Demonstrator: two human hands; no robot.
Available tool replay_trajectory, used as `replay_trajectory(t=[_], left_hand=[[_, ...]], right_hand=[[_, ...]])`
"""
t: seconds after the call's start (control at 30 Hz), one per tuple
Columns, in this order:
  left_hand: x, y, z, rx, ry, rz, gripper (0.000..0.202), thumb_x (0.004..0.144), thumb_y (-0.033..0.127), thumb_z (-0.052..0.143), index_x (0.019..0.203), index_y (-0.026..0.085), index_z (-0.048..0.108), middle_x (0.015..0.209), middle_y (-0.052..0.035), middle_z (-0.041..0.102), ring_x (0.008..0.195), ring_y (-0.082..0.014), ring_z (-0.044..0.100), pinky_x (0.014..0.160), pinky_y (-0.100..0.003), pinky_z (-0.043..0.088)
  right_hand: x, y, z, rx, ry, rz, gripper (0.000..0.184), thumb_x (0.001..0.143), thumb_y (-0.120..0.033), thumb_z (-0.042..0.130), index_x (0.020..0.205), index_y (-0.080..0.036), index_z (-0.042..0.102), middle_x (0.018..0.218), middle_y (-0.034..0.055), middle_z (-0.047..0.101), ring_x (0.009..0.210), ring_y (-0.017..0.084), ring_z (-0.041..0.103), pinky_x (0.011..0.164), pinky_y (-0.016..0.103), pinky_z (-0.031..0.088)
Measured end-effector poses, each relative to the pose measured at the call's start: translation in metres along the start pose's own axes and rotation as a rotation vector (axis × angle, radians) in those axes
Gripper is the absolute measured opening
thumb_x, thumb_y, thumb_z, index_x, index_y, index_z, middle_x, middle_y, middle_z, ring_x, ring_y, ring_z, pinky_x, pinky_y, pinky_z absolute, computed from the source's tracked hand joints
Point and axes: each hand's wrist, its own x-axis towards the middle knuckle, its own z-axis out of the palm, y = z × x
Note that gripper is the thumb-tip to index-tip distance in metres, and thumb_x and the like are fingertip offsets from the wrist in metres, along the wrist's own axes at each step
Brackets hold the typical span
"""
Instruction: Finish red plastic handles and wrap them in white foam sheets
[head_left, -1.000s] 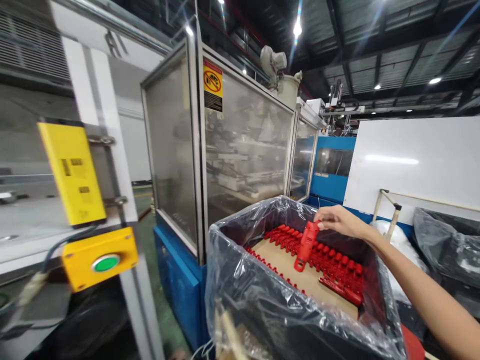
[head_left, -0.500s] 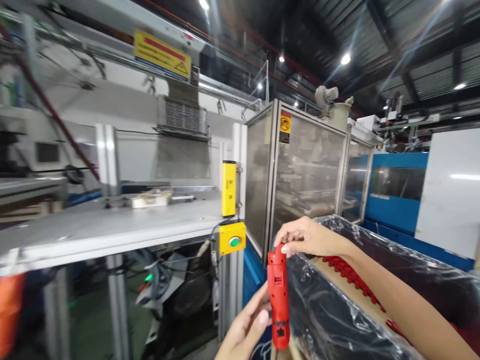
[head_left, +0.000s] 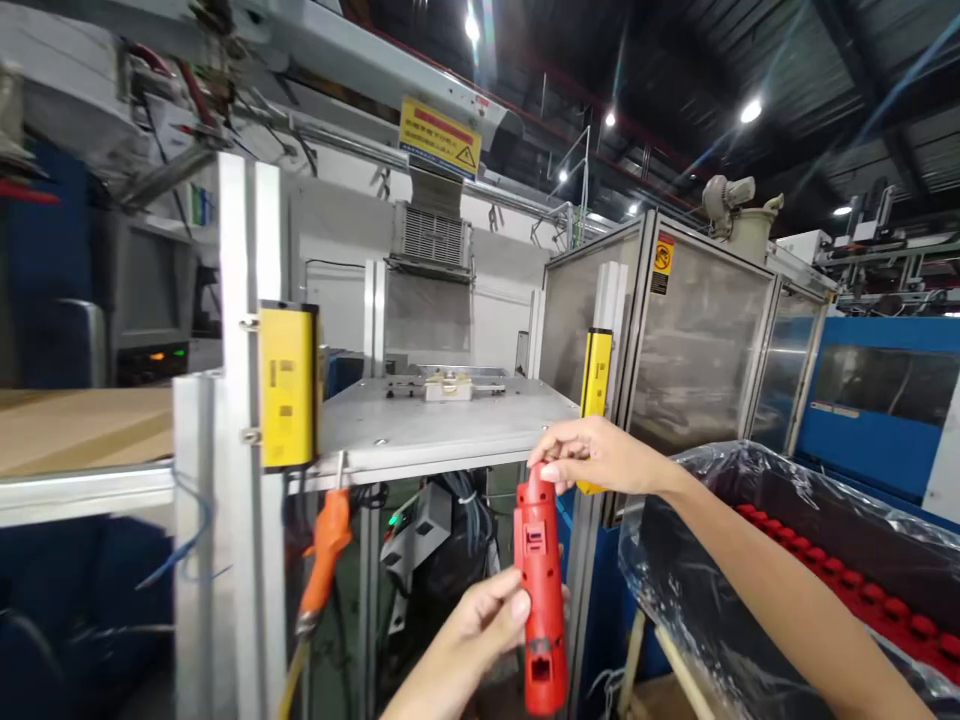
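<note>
A red plastic tubular housing [head_left: 541,600] with square cut-outs and small round holes hangs upright in front of me. My right hand [head_left: 574,455] pinches its narrow top end between thumb and fingers. Lower down, my left hand [head_left: 487,625] grips its side, the thumb in front and some fingers hidden behind it. Behind the hands stands a grey metal table [head_left: 450,425] bearing a small pale fixture [head_left: 448,386].
Yellow sensor bars [head_left: 287,385] flank the table on aluminium posts. An orange air gun [head_left: 326,545] hangs at its front left edge. To the right, a bin lined with clear plastic [head_left: 675,570] holds rows of red parts [head_left: 847,580]. A caged machine [head_left: 697,350] stands behind.
My view has swung left, bringing the table's front and the left sensor bar into sight. Both hands keep hold of the red housing, which has turned slightly.
</note>
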Motion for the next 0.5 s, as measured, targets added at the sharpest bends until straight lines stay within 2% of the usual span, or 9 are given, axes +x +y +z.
replay_trajectory(t=[0.1, 0.2, 0.27, 0.37, 0.43, 0.5], left_hand=[[-0.007, 0.011, -0.021, 0.001, 0.039, 0.052, 0.04, 0.066, 0.056, 0.079, 0.093, 0.026, 0.079, 0.076, 0.0016, 0.071, 0.075, -0.0146, 0.062, 0.078, -0.025, 0.052], [-0.012, 0.02, -0.037, -0.016, 0.127, 0.121, 0.042, 0.068, 0.052, 0.079, 0.101, 0.027, 0.077, 0.085, 0.0, 0.074, 0.084, -0.0172, 0.064, 0.082, -0.027, 0.053], [-0.012, 0.024, -0.045, -0.056, 0.192, 0.168, 0.047, 0.067, 0.05, 0.081, 0.108, 0.027, 0.074, 0.091, -0.0016, 0.076, 0.091, -0.0201, 0.066, 0.085, -0.03, 0.054], [-0.008, 0.03, -0.053, -0.124, 0.286, 0.238, 0.052, 0.067, 0.048, 0.081, 0.112, 0.024, 0.072, 0.101, -0.0038, 0.077, 0.098, -0.0239, 0.067, 0.09, -0.034, 0.054], [-0.003, 0.033, -0.057, -0.137, 0.339, 0.28, 0.057, 0.068, 0.049, 0.08, 0.118, 0.023, 0.069, 0.105, -0.0055, 0.076, 0.101, -0.026, 0.068, 0.092, -0.036, 0.054], [0.001, 0.033, -0.06, -0.113, 0.376, 0.325, 0.061, 0.069, 0.051, 0.079, 0.12, 0.021, 0.067, 0.11, -0.0073, 0.075, 0.106, -0.0282, 0.067, 0.095, -0.038, 0.053]], right_hand=[[0.017, -0.009, 0.019, -0.094, 0.115, 0.014, 0.02, 0.085, -0.025, 0.062, 0.103, -0.016, 0.064, 0.086, 0.0028, 0.067, 0.071, 0.013, 0.064, 0.069, 0.03, 0.053], [0.013, -0.019, 0.048, -0.34, 0.275, 0.061, 0.027, 0.088, -0.024, 0.058, 0.113, -0.019, 0.063, 0.096, 0.0051, 0.07, 0.084, 0.019, 0.065, 0.082, 0.038, 0.05], [0.001, -0.02, 0.074, -0.499, 0.278, 0.164, 0.038, 0.088, -0.032, 0.058, 0.125, -0.022, 0.059, 0.11, 0.0068, 0.07, 0.097, 0.024, 0.065, 0.09, 0.042, 0.048], [-0.013, -0.01, 0.114, -0.621, 0.211, 0.303, 0.065, 0.084, -0.039, 0.064, 0.144, -0.028, 0.042, 0.137, 0.0087, 0.058, 0.117, 0.032, 0.059, 0.098, 0.048, 0.045], [-0.014, 0.002, 0.132, -0.652, 0.197, 0.294, 0.068, 0.084, -0.034, 0.062, 0.147, -0.027, 0.038, 0.139, 0.0094, 0.056, 0.119, 0.034, 0.058, 0.098, 0.048, 0.046], [-0.007, 0.012, 0.136, -0.656, 0.22, 0.226, 0.061, 0.086, -0.03, 0.056, 0.145, -0.024, 0.042, 0.136, 0.0106, 0.06, 0.116, 0.034, 0.061, 0.095, 0.046, 0.048]])
